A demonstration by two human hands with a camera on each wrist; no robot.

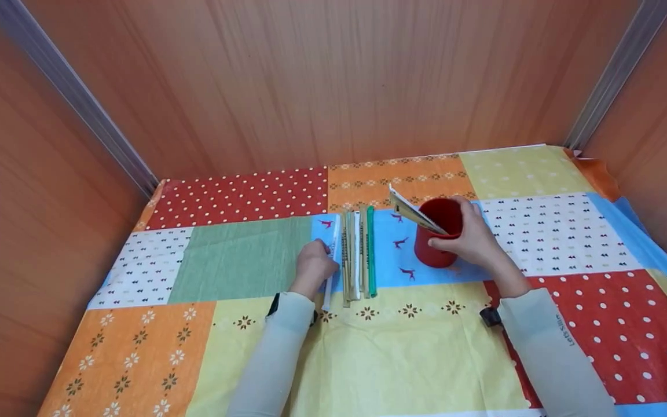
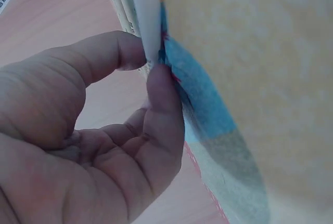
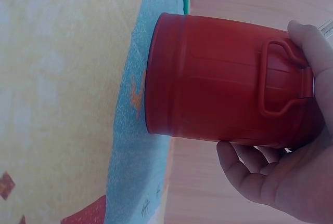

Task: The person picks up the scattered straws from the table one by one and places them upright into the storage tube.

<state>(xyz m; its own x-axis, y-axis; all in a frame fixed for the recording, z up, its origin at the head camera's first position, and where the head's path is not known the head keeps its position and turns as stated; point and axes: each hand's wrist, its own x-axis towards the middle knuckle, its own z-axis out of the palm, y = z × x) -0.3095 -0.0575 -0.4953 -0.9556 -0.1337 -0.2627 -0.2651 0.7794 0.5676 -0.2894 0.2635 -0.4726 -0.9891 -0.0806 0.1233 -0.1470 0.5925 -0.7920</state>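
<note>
In the head view my left hand (image 1: 314, 267) pinches a thin white wrapped stick (image 1: 327, 296) at the left end of a row. The left wrist view shows thumb and fingertip on either side of this white stick (image 2: 147, 16). Beside it lie several slim wrapped sticks (image 1: 357, 255), tan and white, with a green stick (image 1: 372, 255) at the right end. My right hand (image 1: 475, 238) grips a red bucket-like container (image 1: 435, 255) by its upper part; a small side handle shows in the right wrist view. Tan and white wrapped sticks (image 1: 407, 209) lean out of its mouth towards the left.
A patchwork-print cloth (image 1: 403, 353) covers the table, with slight wrinkles. Wood-grain panels (image 1: 333, 81) rise behind and at both sides, joined by metal strips at the corners. Bunched cloth (image 1: 597, 174) lies at the back right edge.
</note>
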